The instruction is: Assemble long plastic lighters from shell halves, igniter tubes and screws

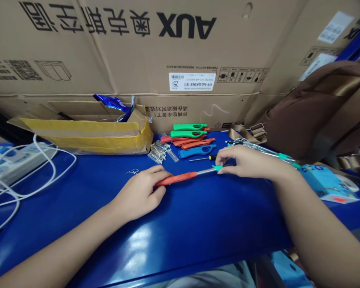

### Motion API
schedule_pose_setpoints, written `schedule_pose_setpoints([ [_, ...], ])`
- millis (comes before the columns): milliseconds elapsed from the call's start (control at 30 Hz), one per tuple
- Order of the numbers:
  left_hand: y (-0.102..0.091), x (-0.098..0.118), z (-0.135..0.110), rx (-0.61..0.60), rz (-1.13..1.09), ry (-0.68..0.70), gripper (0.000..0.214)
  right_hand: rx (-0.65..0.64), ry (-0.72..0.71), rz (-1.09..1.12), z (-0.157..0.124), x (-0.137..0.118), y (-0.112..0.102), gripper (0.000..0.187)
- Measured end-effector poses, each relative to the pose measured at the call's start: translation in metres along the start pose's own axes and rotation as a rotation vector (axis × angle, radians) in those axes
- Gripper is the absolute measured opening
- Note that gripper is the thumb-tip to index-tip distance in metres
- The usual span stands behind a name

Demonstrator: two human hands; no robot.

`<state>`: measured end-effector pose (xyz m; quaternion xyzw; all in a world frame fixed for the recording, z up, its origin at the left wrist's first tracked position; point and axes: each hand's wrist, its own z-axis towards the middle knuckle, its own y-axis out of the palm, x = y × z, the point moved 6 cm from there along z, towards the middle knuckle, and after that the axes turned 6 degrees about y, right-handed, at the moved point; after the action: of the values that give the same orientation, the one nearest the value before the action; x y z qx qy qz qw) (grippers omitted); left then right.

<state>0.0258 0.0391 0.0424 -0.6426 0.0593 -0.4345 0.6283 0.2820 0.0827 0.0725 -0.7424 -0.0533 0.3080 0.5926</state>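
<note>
My left hand [144,194] is closed around the rear of an orange-red long-neck lighter [178,178], held level above the blue table [180,224]. Its metal tube points right. At the tube's far end my right hand [241,162] pinches a teal piece [218,168], its fingertips partly hiding it. Behind the lighter lie a blue handle shell [196,151], several orange ones [198,144] and green ones [189,133]. A small screwdriver [210,158] rests near my right fingertips. Several metal tubes with teal ends [264,149] lie behind my right wrist.
Clear plastic pieces [162,151] and a few tiny screws [133,171] lie beyond my left hand. An open carton with yellow tape [90,138] stands behind. White cables [52,172] and a power strip [21,164] are left; a brown bag [312,108] and blue tissue pack [327,184] right.
</note>
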Motion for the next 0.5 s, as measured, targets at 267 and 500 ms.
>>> schedule_pose_setpoints([
  [267,0.014,-0.001,0.003,-0.018,-0.289,-0.128,0.036,0.068,-0.254,0.024,0.005,-0.050,0.025,0.009],
  [500,0.030,-0.009,-0.002,-0.176,-0.740,-0.469,0.048,0.056,-0.354,0.021,0.004,-0.055,0.030,0.018],
])
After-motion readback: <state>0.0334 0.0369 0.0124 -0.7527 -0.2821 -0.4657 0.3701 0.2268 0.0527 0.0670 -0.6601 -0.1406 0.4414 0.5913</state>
